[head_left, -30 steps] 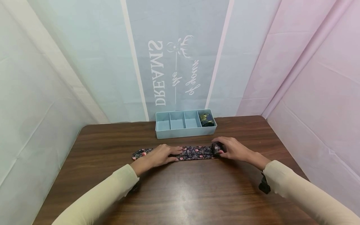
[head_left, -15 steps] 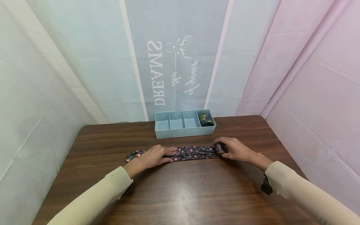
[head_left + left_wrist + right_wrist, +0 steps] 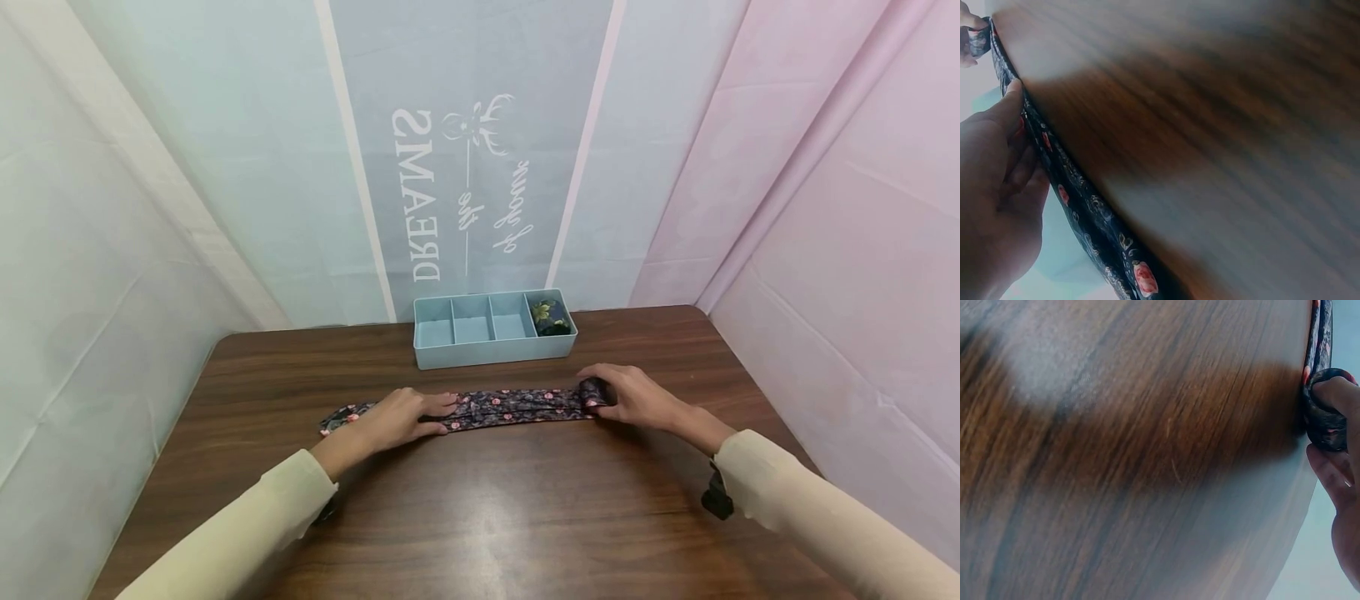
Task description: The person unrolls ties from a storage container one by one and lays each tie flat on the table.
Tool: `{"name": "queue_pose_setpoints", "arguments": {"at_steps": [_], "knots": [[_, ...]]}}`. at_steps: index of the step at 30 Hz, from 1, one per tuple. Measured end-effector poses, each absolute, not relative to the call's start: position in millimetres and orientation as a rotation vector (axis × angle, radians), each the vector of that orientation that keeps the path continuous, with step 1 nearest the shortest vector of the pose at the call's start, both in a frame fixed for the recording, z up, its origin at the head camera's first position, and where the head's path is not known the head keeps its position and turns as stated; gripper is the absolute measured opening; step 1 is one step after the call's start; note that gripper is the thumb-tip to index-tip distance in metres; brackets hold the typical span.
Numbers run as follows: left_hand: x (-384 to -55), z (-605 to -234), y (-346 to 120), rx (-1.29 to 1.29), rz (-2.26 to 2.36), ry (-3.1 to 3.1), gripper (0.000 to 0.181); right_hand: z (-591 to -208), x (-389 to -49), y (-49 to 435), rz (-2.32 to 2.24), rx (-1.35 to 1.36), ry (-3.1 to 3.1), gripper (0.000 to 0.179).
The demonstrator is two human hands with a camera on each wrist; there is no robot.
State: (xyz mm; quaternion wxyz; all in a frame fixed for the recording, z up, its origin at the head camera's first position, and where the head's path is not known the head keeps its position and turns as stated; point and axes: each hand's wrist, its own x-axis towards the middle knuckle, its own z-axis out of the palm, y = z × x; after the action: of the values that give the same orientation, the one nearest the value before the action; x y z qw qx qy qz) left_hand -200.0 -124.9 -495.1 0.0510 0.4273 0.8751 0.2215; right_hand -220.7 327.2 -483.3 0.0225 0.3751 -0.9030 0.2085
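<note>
I look to be partway through rolling up this flowered tie [image 3: 517,406], which lies lengthwise across the table [image 3: 487,508], in front of the blue box [image 3: 491,355]. My right hand [image 3: 633,397] grips the coil [image 3: 592,392] at one end, thumb tucked in its opening. My left hand [image 3: 397,417] rests along the unrolled part — fingers extended, not clenched. As I judge it, the next move calls for another snug turn — edges lined up, left hand pressing lightly.
</note>
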Motion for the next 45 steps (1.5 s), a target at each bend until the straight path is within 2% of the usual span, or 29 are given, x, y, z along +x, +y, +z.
{"name": "queue_pose_setpoints", "arguments": {"at_steps": [30, 35, 45], "knots": [[-198, -489, -156, 1.304, 0.744, 2.619, 0.04, -476, -219, 348, 0.588, 1.176, -2.789, 0.058], [-197, -486, -159, 1.24, 0.707, 2.618, 0.04, -477, -219, 344, 0.583, 1.157, -2.833, 0.057], [-198, -476, -133, 1.215, 0.68, 2.735, 0.045, -472, -219, 345, 0.551, 1.165, -2.828, 0.059]]}}
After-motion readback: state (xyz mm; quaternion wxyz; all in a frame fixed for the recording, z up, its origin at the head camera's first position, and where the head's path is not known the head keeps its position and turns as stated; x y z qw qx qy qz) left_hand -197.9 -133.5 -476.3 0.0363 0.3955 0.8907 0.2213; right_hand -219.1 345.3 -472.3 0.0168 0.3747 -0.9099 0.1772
